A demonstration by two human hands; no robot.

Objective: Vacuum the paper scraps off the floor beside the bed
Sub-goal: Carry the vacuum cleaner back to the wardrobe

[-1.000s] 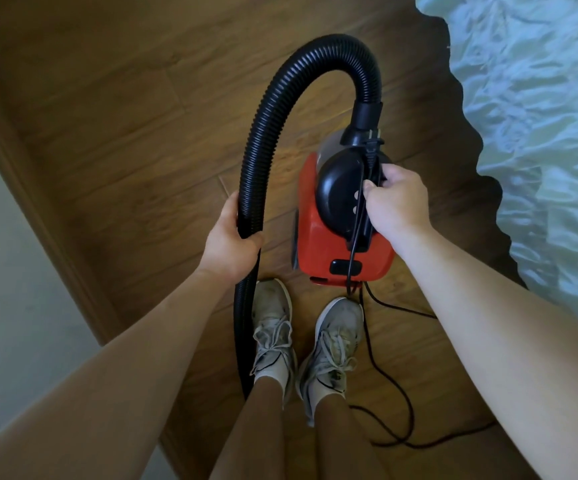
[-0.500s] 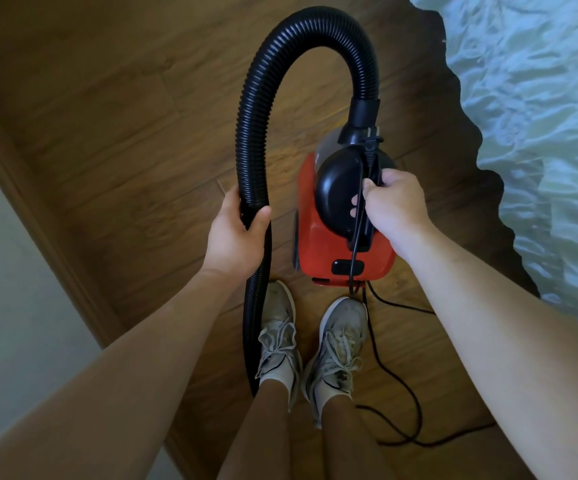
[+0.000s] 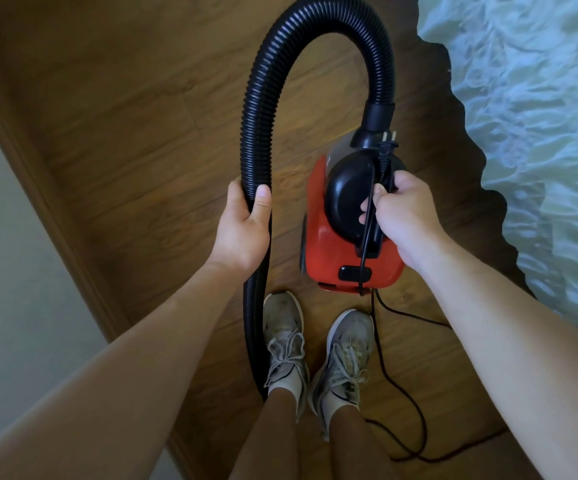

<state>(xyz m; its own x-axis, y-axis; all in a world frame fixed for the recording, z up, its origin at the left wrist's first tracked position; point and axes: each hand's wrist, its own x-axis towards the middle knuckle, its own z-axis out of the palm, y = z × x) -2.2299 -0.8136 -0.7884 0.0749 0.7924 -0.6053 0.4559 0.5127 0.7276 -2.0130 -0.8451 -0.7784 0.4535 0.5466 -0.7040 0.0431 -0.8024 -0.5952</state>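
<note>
A small red and black vacuum cleaner [image 3: 329, 258] hangs above the wooden floor [image 3: 135, 140] in front of my feet. My right hand [image 3: 405, 216] grips its black top handle, with the power cord and plug pinched against it. A ribbed black hose [image 3: 263, 98] arches up from the vacuum's front and comes down on the left. My left hand [image 3: 242, 223] grips that hose at mid-height. The hose's lower end runs down beside my left shoe and is hidden behind my leg. No paper scraps show on the floor in view.
The bed with a pale blue crumpled cover [image 3: 529, 126] fills the right side. A wooden skirting board [image 3: 48, 209] and pale wall [image 3: 0, 271] run along the left. The black power cord [image 3: 408, 403] loops on the floor by my right shoe [image 3: 346, 355].
The hose arch has risen higher and my left hand has slid up along it. The vacuum has stayed about where it was in my right hand.
</note>
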